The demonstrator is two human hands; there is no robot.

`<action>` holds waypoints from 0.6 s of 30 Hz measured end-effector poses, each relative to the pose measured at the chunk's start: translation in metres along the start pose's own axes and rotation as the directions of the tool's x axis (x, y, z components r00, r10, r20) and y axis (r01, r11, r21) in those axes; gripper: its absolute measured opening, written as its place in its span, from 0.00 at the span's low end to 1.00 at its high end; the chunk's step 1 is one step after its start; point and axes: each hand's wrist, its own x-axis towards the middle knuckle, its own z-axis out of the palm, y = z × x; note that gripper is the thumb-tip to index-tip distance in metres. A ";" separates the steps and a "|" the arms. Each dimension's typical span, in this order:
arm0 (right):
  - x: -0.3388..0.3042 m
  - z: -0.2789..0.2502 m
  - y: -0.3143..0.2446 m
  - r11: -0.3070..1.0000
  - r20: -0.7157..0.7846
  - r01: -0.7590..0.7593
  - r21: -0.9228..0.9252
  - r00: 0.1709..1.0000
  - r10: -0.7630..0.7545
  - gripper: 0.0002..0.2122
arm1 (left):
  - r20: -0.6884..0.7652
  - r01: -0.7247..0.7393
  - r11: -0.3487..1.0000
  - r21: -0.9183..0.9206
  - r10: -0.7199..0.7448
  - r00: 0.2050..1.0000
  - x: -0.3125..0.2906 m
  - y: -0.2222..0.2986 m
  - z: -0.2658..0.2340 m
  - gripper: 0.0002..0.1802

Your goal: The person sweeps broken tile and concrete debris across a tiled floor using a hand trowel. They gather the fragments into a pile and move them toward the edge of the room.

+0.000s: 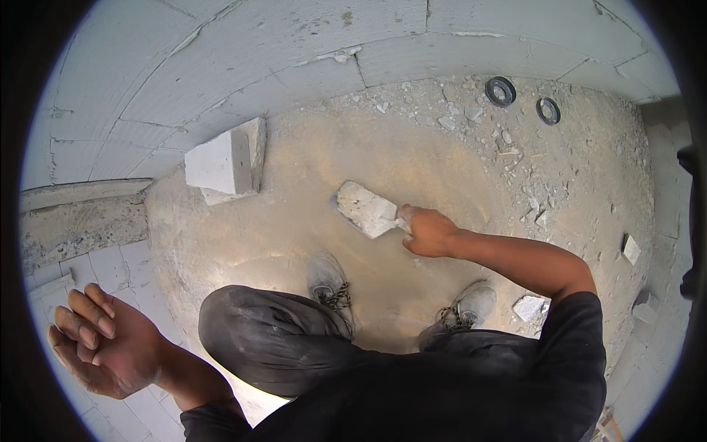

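Held a crusted trowel in the right hand, with fingers clenched around its handle and blade aimed leftward. Could not tell contact between the blade and the dusty floor. Held the left hand raised, well apart from the trowel on its near left side, with fingers loosely curled and nothing visible in them. Had grey shoes planted on the near side of the trowel.

Seemed, by judgement, underway rather than finished: showed mostly smooth floor around the trowel, but loose rubble left to its far right, near two black rings. Had a pale block wall already standing beyond the trowel, and pale blocks to its far left, apparently loose and not built in. Gave no measure of the remaining work.
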 end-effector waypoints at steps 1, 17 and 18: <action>0.033 0.008 -0.017 0.995 0.007 0.048 0.085 0.999 -0.048 0.28 | 0.069 -0.001 0.999 -0.049 0.004 0.998 0.000 0.009 0.022 0.19; 0.171 -0.027 0.012 0.930 -0.416 -0.091 0.355 0.876 0.245 0.18 | 0.583 0.166 0.974 0.154 -0.225 0.781 -0.097 -0.084 0.230 0.06; 0.156 -0.030 0.032 0.923 -0.398 -0.118 0.367 0.877 0.270 0.21 | 0.622 0.213 0.964 0.157 -0.264 0.738 -0.102 -0.078 0.230 0.06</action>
